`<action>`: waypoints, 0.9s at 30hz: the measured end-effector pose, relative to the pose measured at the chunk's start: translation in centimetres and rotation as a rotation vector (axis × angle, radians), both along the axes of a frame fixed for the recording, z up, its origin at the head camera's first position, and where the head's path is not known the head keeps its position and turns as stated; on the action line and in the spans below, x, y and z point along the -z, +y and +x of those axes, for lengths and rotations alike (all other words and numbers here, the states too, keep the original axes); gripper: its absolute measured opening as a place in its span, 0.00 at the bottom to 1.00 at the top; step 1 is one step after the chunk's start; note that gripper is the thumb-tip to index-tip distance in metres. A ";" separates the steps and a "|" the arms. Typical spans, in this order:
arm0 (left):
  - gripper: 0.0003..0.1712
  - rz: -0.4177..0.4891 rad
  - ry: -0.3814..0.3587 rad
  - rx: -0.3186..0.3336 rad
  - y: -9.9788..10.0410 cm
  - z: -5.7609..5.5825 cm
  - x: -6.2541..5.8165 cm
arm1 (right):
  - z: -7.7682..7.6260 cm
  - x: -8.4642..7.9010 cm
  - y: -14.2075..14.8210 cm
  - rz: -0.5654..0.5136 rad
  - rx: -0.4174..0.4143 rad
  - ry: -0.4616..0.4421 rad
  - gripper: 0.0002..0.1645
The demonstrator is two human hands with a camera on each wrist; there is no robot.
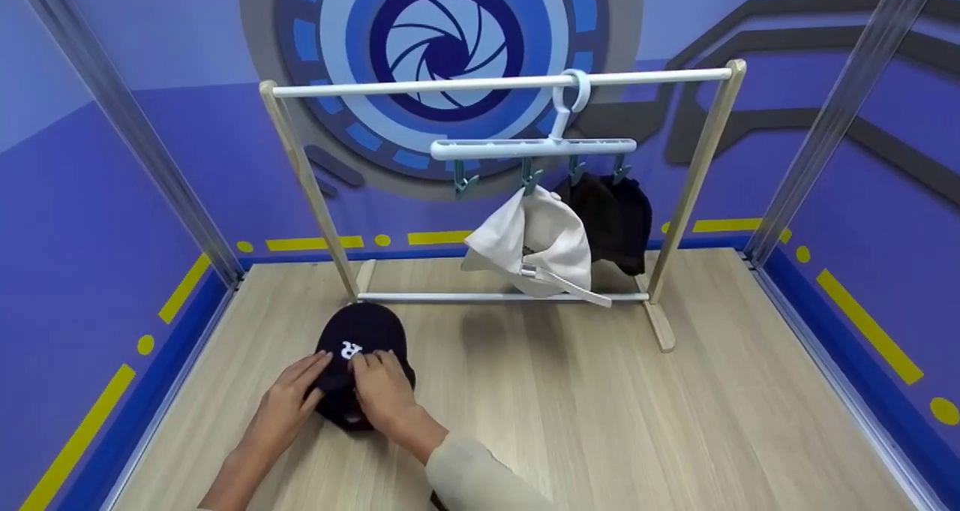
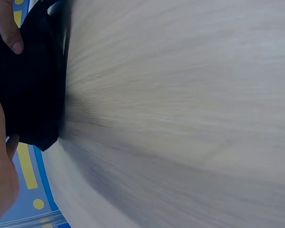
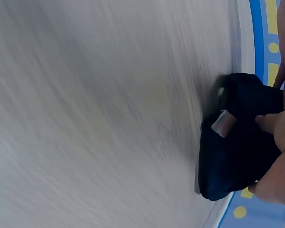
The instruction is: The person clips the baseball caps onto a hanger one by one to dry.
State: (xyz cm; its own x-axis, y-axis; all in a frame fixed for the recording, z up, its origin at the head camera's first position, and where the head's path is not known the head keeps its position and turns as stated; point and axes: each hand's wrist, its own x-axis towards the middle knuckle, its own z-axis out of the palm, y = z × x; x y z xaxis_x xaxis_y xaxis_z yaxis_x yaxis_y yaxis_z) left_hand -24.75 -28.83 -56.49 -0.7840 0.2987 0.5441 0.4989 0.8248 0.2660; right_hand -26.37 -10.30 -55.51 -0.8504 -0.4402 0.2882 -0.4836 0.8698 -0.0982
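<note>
A dark baseball cap [image 1: 365, 327] with a white letter on its front lies on the wooden tabletop, left of centre. My left hand [image 1: 279, 406] grips its left side, fingers on top and thumb lower down. From the near right, my right hand [image 1: 386, 391] holds the same cap just below the letter, its fingertips on the fabric. In the right wrist view, a metal strap buckle shows on the cap [image 3: 242, 147], and the right thumb presses on the cloth. The left wrist view catches the dark cap [image 2: 33, 90] between both hands; parts of the fingers are hidden.
Behind stands a wooden rack [image 1: 694, 188] with a white top rail. A light blue hanger [image 1: 532, 148] hangs from it with several green clips. A cream cap [image 1: 559, 233] and a dark cap [image 1: 619, 222] hang from clips; the leftmost clip [image 1: 463, 179] holds nothing. Patterned walls enclose the table.
</note>
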 end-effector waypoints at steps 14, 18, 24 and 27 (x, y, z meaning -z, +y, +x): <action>0.34 -0.063 0.076 0.072 0.0 -0.3 0.3 | -0.6 0.2 0.8 -0.094 -0.064 -0.022 0.19; 0.32 -0.079 0.084 0.046 0.1 -0.3 0.4 | -0.8 0.3 1.0 -0.126 -0.068 -0.032 0.17; 0.30 -0.081 0.069 0.023 0.3 -0.3 0.1 | -0.8 0.4 1.3 -0.173 -0.071 -0.057 0.15; 0.28 -0.079 0.059 0.006 0.5 -0.3 -0.2 | -0.9 0.4 1.4 -0.207 -0.077 -0.054 0.14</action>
State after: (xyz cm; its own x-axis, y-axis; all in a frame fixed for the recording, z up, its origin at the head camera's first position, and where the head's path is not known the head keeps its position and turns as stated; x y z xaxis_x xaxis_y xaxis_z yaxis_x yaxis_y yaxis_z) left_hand -25.03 -28.36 -56.34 -0.7493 0.3474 0.5638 0.5171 0.8388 0.1704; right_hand -27.24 -8.87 -55.93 -0.8330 -0.4406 0.3345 -0.5371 0.7891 -0.2982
